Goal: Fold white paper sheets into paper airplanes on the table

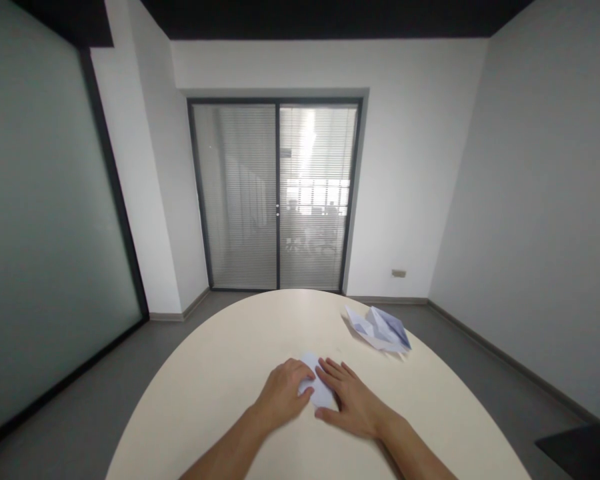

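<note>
A small piece of folded white paper lies on the round table between my two hands. My left hand is at its left side, fingers curled and thumb bent in, holding the paper by that edge. On the other side, my right hand rests with fingers stretched out and slightly spread, the fingertips on the paper's upper right and the thumb near its lower end. Parts of the paper are hidden under the fingers. Farther back to the right sits a larger folded paper shape with raised, creased flaps, apart from both hands.
The cream round table curves away on both sides. Beyond it stand a glass door with blinds and white walls. A frosted glass panel is at left. A dark flat object shows at lower right, beside the table.
</note>
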`<state>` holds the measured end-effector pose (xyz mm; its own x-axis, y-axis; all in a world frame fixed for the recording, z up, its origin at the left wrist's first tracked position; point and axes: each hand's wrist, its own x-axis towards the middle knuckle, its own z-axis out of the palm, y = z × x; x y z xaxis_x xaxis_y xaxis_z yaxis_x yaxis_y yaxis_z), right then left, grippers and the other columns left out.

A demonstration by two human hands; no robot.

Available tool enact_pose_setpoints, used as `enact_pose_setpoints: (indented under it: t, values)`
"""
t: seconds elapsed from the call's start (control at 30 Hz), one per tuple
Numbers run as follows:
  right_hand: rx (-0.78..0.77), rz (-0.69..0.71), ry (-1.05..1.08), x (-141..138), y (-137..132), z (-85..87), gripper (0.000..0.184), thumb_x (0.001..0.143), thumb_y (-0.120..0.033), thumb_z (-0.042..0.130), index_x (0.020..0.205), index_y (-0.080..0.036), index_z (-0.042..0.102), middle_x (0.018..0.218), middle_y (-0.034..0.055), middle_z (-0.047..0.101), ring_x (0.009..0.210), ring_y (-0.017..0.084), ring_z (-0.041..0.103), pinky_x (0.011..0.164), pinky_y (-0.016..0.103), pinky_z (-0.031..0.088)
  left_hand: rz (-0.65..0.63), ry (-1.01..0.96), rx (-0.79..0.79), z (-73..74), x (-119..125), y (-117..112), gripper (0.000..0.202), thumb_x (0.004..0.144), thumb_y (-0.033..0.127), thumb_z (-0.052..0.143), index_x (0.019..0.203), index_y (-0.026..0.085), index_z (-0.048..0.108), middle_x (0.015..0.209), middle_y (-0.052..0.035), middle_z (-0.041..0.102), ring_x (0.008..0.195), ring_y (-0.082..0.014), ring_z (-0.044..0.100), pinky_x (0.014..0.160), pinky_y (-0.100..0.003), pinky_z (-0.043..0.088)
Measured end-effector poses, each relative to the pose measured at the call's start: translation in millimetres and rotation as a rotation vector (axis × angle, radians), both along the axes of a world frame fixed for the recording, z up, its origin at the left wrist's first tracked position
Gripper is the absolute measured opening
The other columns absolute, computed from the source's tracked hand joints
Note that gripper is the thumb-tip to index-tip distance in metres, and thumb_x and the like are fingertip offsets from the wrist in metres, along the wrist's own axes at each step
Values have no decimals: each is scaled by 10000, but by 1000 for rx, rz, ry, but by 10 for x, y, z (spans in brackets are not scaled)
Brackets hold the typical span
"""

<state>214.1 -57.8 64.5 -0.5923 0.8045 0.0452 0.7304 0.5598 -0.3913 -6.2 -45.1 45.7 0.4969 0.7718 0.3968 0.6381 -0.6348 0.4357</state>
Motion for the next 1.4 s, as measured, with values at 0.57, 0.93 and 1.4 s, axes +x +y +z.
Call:
enact_pose_setpoints:
  t: [0.57, 0.93, 1.4]
  values:
    - [20, 5, 40, -41, -78, 109, 714, 908, -676, 430, 1493, -269, 391, 1567, 133, 329, 1462, 365, 240, 1173, 589, 183, 7, -7, 1, 46, -11, -66, 247, 758, 218, 686, 1003, 219, 651, 1067, -42, 676, 1027, -233, 578, 926, -360, 453]
    - [56, -15, 37, -60, -96, 118, 633, 950, -641, 372, 1458, -272, 450, 1545, 114, 382, 1447, 349, 292, 1167, 589, 221, -13, -33, -1, 24, -6, -65, 208, 769, 190, 671, 973, 225, 650, 1056, -33, 676, 1026, -230, 577, 935, -363, 446]
    - [140, -102, 158, -111, -16, 95, 581, 1019, -533, 211, 1070, -257, 720, 1129, 68, 725, 1107, 231, 633, 989, 341, 446, -104, -34, 19, 49, -7, -53, 222, 868, 218, 612, 1079, 239, 678, 1078, -34, 706, 1023, -222, 597, 949, -350, 444]
